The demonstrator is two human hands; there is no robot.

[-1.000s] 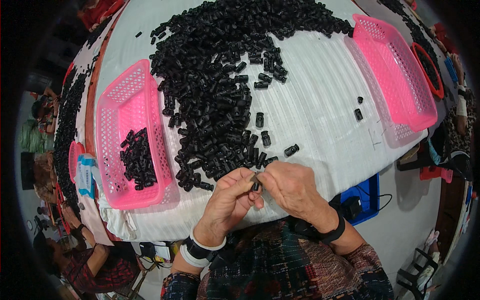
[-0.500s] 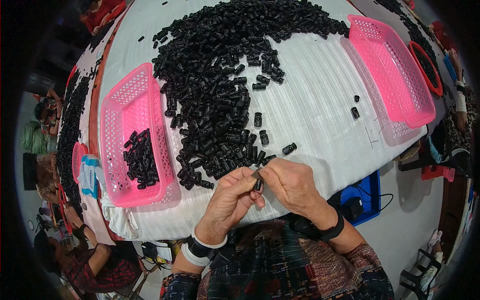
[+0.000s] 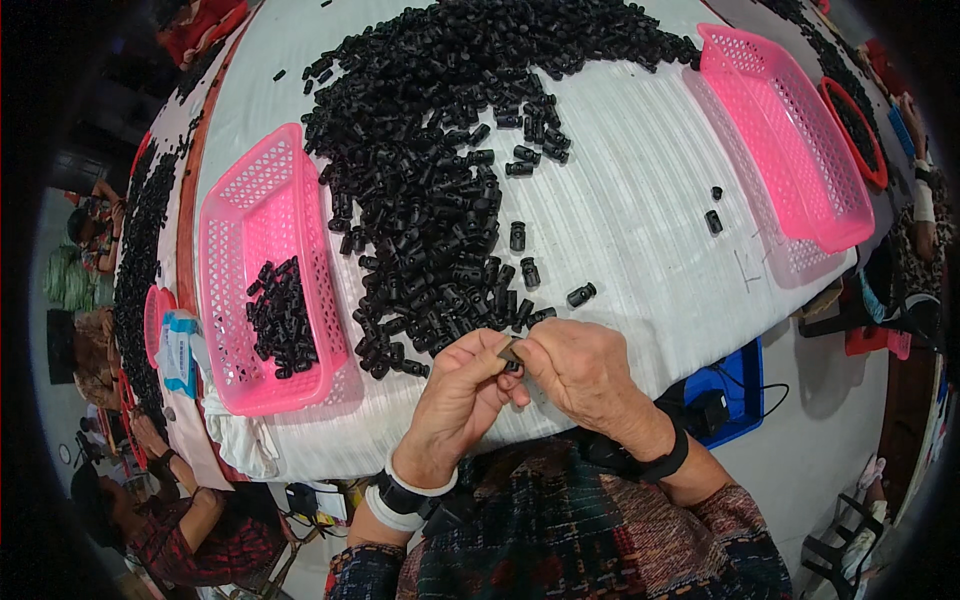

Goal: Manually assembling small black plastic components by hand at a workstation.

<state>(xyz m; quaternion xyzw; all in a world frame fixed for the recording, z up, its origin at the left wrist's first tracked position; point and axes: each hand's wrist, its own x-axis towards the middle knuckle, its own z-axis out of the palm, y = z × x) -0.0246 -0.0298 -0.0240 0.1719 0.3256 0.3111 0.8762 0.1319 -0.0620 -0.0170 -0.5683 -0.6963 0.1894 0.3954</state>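
Close in front of me, at the table's near edge, my two hands meet. Between thumb and fingers my left hand [image 3: 462, 385] pinches a small black cord lock [image 3: 512, 366], mostly covered by fingertips. My right hand [image 3: 578, 368] is closed against it from the other side. A small flat brownish-grey piece [image 3: 508, 350] shows between the thumbs; I cannot tell what it is. Just beyond my fingers spreads a large pile of black cord locks [image 3: 430, 220]. Several single ones lie apart, such as a loose cord lock [image 3: 581, 294] right of the pile.
To the left stands a pink basket [image 3: 222, 290] partly filled with cord locks [image 3: 282, 320]. Another pink basket [image 3: 790, 160] sits at the far right. A blue tray [image 3: 742, 390] with cables is below the table's right edge. Other people work at tables on both sides.
The cord lock and flat piece have turned slightly between my fingers, with less of the cord lock showing. Both hands stay together in nearly the same place.
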